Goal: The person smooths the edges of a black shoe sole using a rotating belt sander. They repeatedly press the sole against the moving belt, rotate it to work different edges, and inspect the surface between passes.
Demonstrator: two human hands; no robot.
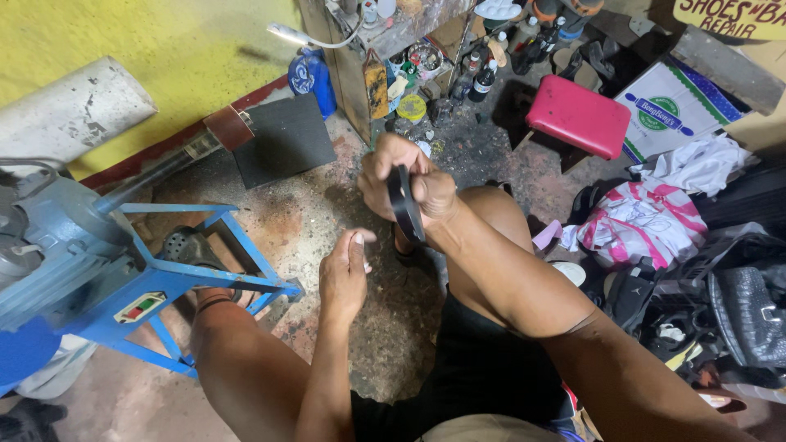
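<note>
**Hands with a black sole**

We see the left hand [344, 274] nearest, fingers loosely curled, holding nothing. Just beyond, the right hand [409, 184] grips a black sole [405, 205] on edge. Farther off: blue stand [196, 278], red stool [580, 115].

Two bare hands: right hand [405, 184] closed around one black curved sole piece [405, 205], left hand [344, 274] just below it with fingers loosely curled, holding nothing. One blue metal machine frame [176, 282] left of the sole piece. One flat black mat [286, 139] up and left of the sole piece. One blue jug [311, 78] beyond the mat. One red cushioned stool [580, 121] up and right of the sole piece. One printed cardboard box [675, 110] right of the stool. One pink-and-white striped bag [643, 225] right of the sole piece. Bottles on the shelf above: too crowded to count.
</note>
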